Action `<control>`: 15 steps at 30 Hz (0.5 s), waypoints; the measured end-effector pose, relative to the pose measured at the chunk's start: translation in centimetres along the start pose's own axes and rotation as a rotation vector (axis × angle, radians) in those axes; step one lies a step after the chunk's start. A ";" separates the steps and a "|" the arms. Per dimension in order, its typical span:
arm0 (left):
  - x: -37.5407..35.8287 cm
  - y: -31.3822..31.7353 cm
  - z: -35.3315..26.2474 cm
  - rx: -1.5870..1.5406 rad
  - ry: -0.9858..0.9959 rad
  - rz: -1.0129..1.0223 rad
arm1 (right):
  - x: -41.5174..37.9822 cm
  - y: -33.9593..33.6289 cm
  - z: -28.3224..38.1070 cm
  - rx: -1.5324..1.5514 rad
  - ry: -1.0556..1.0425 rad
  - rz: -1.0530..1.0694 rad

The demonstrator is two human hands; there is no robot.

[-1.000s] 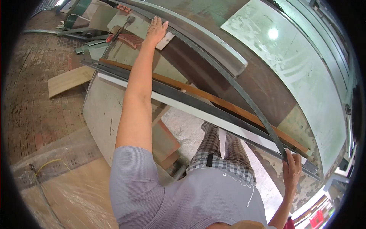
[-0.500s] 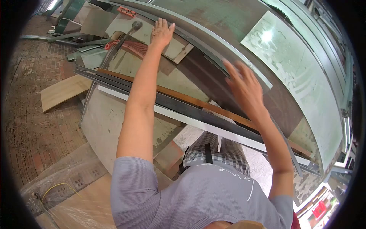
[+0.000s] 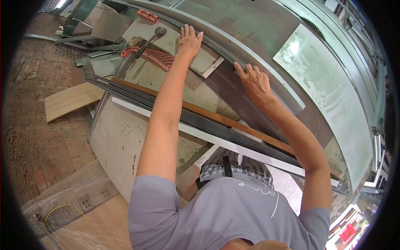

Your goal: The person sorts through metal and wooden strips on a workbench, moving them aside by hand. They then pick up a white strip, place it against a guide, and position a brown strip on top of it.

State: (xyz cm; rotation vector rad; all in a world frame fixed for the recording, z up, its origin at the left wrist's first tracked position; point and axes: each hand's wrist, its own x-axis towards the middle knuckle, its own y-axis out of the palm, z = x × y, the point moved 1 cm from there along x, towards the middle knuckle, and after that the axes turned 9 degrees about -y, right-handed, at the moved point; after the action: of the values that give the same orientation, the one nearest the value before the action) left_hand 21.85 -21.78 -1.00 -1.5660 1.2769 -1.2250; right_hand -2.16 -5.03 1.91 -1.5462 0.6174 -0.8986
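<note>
My left hand (image 3: 190, 41) lies flat, palm down, fingers stretched out, over a dark metal strip (image 3: 214, 51) at the back of the bench. Farther right, my right hand (image 3: 253, 82) has its fingers bent over the edge of that strip; the fingertips are partly hidden. Right behind both hands runs a long grey metal profile (image 3: 273, 68). A hammer (image 3: 160, 31) lies left of my left hand, beside a red-handled saw (image 3: 156, 58). Below my left hand is a pale flat panel (image 3: 208, 66).
An orange spirit level (image 3: 148, 16) lies at the back left. Dark bars (image 3: 200, 116), a brown strip (image 3: 233, 123) and a white strip (image 3: 250, 149) cross the bench near my body. A toothed circular blade (image 3: 313, 27) shows at the back right. A wooden board (image 3: 73, 100) leans at the left.
My right hand has come down from a blurred, spread pose onto the strip. My left hand stays flat, a little farther right in view. The dark strip beside my right forearm no longer shows there.
</note>
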 end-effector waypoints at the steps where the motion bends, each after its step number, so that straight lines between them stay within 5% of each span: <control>1: 0.2 0.0 0.0 0.000 0.004 -0.001 | 0.2 0.1 0.0 -0.006 0.002 -0.016; 15: 1.5 0.2 1.2 -0.014 0.003 -0.045 | 2.2 0.3 0.7 0.030 0.035 0.023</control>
State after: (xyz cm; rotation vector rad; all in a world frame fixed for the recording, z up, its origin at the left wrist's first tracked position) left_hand 22.98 -23.27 -1.15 -1.6114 1.2611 -1.2491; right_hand -0.31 -6.44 2.08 -1.4967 0.6433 -0.9150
